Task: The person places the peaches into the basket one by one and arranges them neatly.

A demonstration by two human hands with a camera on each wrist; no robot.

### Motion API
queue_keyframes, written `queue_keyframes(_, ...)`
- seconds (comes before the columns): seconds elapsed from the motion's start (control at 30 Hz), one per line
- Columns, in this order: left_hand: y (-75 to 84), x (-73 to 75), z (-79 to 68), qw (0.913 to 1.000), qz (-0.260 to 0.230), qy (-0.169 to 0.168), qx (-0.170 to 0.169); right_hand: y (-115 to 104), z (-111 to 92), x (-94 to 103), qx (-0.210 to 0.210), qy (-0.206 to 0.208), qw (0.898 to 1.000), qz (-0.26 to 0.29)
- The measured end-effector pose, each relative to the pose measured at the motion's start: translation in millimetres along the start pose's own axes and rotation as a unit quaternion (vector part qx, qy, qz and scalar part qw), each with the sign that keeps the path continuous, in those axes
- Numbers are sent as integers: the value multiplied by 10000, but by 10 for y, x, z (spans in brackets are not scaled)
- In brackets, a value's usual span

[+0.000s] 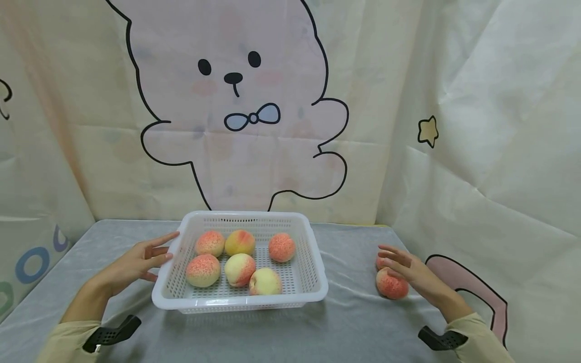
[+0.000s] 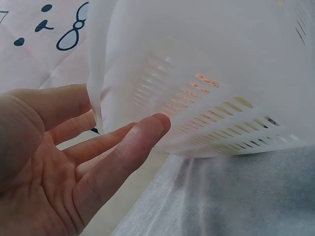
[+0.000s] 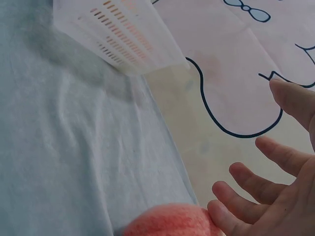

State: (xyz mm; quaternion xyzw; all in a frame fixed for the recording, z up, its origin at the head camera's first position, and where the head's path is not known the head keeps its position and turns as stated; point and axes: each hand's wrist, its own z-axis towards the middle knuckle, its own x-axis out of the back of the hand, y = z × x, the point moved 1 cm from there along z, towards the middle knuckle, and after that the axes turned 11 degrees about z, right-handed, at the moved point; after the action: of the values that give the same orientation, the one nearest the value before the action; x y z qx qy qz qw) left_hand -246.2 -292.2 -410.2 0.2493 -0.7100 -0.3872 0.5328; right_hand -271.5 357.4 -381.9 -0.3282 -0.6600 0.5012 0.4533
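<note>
Sleeves [image 1: 68, 342] with black wrist bands [image 1: 111, 335] lie nearest you, over the grey-covered desk [image 1: 354, 335]; your right hand [image 1: 412, 271] hangs by the desk's right edge, above a red peach [image 1: 392, 285] and, just behind it, a second loose peach [image 1: 380, 263] that your fingers partly hide; these fingers are spread and slack, grasping nothing, though whether the little finger touches the red one cannot be told; this pose over the fruit probably suits a hold from above; your left hand [image 1: 129, 264] touches the left rim of the white basket [image 1: 218, 304], fingers nearly straight, thumb by the outer wall, unclenched; it seems set there to steady the basket; the basket's long axis runs left to right, about parallel to the desk's far edge, one long side facing you; inside, six peaches [image 1: 240, 269] rest, most left of its middle, which probably leaves room at the right; being nearly round, they show no clear long axis or heading; beyond the far edge hangs a backdrop [image 1: 372, 60] with a bear drawing [image 1: 254, 166].
</note>
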Motion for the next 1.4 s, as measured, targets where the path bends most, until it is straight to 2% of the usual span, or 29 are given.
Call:
queue_keyframes(0.33, 6, -7, 1, 10000, -35, -8, 8, 69, -105, 234, 4, 376, 9991, -211)
queue_keyframes(0.77, -10, -10, 8, 10000, -43, -18, 22, 290, -150, 349, -484, 589, 9962, -419)
queue_keyframes(1.0, -28, -19, 10, 9999, -109, -54, -43, 416, -195, 362, -684, 465, 9960, -335)
queue_keyframes(1.2, -22, 4, -1, 9996, -185, -65, -190, 497, -224, 357, -939, 169, 9953, -172)
queue_keyframes(1.4, -12, 16, 4, 9997, -180, -60, -157, 562, -217, 358, -1065, 65, 9942, -158)
